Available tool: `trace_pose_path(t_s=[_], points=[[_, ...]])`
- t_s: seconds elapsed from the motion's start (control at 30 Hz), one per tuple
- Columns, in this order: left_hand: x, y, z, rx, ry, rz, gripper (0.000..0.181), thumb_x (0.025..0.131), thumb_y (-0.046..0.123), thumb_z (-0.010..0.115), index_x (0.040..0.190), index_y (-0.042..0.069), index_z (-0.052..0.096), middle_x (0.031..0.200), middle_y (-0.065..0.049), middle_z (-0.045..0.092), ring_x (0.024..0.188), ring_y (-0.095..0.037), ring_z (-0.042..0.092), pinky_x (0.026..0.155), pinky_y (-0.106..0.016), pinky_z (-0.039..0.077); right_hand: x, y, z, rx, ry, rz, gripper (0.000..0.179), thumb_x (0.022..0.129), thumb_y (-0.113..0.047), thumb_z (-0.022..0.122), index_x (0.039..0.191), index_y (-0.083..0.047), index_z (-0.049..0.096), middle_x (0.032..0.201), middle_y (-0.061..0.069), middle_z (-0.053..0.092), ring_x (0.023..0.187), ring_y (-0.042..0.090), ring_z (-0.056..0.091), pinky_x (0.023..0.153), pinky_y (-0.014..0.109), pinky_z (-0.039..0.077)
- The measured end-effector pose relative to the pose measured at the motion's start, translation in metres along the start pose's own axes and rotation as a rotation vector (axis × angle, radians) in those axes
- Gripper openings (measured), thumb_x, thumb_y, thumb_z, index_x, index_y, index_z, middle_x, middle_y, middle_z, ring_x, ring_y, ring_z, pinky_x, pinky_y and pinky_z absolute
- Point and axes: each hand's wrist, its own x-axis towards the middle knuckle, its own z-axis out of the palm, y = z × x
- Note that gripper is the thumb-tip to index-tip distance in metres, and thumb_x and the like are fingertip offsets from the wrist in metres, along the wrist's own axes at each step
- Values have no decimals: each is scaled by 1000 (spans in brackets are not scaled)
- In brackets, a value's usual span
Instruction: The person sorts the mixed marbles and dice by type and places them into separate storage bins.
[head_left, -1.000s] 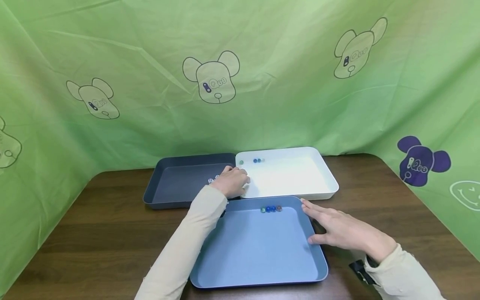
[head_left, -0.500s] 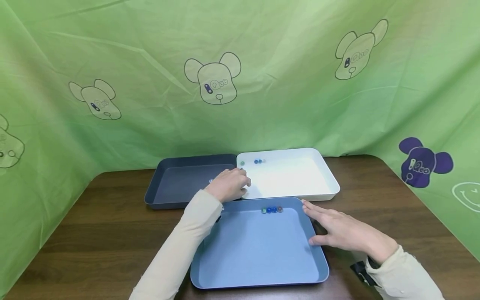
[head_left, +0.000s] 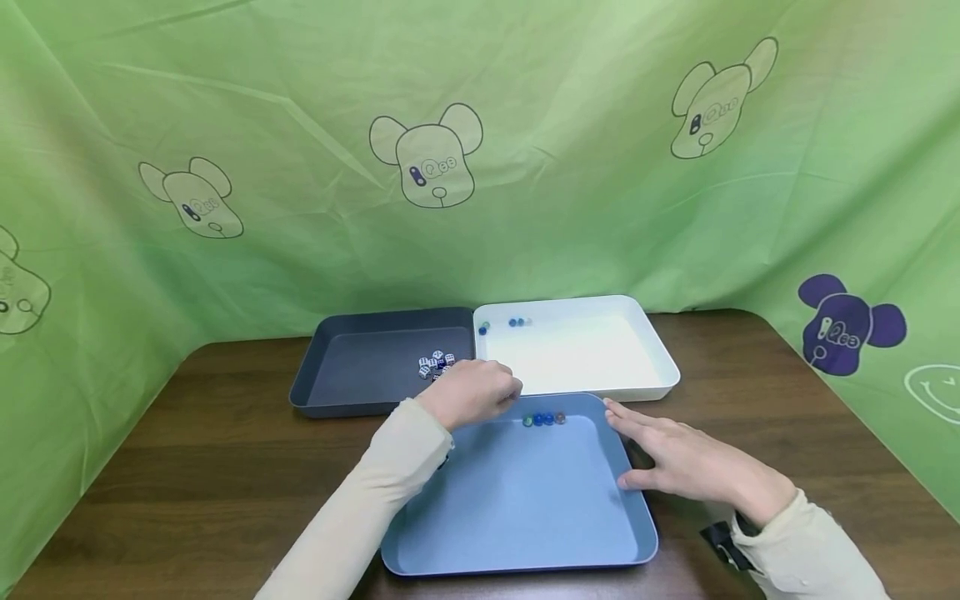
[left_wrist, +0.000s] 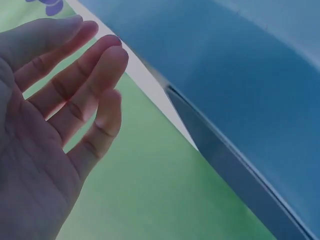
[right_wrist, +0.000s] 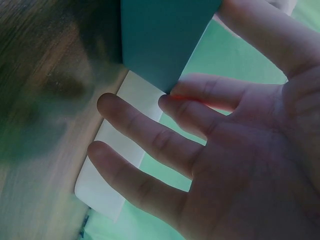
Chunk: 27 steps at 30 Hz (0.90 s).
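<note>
My left hand hovers over the far rim of the blue tray, near the white tray. In the left wrist view its fingers bend loosely, and nothing shows between them. My right hand touches the right edge of the blue tray, fingers spread and fairly straight. Several glass marbles form a row at the back of the blue tray. In the white tray's far left corner a dark blue marble sits beside a green marble. Blue marbles and a clear one lie farther right.
A dark grey tray stands left of the white one, holding several dice, partly hidden by my left hand. All trays are on a brown wooden table. A green printed curtain hangs behind and at the sides.
My left hand has drawn back from the white tray toward me and slightly right, uncovering the dark blue marble and more of the dice. My right hand has stayed in place.
</note>
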Motion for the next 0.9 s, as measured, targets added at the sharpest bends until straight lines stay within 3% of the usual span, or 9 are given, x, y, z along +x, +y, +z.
trace_pose_path(t_s=[0.1, 0.33, 0.67, 0.9], points=[[-3, 5, 0, -11, -6, 15, 20, 95, 4, 67, 79, 16, 70, 75, 5, 60, 65, -9, 48, 55, -23, 42, 0, 0, -1, 1, -2, 3, 81, 88, -37, 78, 145, 12, 45, 157, 28, 34, 134, 51, 43, 100, 63, 42], [-5, 13, 5, -29, -23, 78, 16, 92, 3, 71, 100, 14, 81, 96, 4, 75, 82, -10, 69, 71, -24, 55, 0, 0, 0, -4, 2, -2, 81, 88, -36, 79, 145, 12, 46, 156, 29, 35, 134, 51, 43, 100, 62, 42], [-1, 19, 17, 9, -95, 89, 21, 94, 3, 70, 107, 16, 81, 105, 7, 75, 91, -9, 69, 76, -22, 55, 1, 0, 1, 5, -2, -9, 82, 89, -37, 78, 145, 12, 45, 156, 29, 35, 135, 51, 42, 101, 62, 41], [0, 21, 19, 19, -86, 86, 21, 93, 3, 71, 107, 16, 81, 102, 8, 74, 86, -7, 68, 72, -20, 54, 2, 0, 0, -11, 4, -12, 81, 89, -37, 78, 145, 12, 46, 156, 29, 35, 134, 49, 44, 101, 61, 42]])
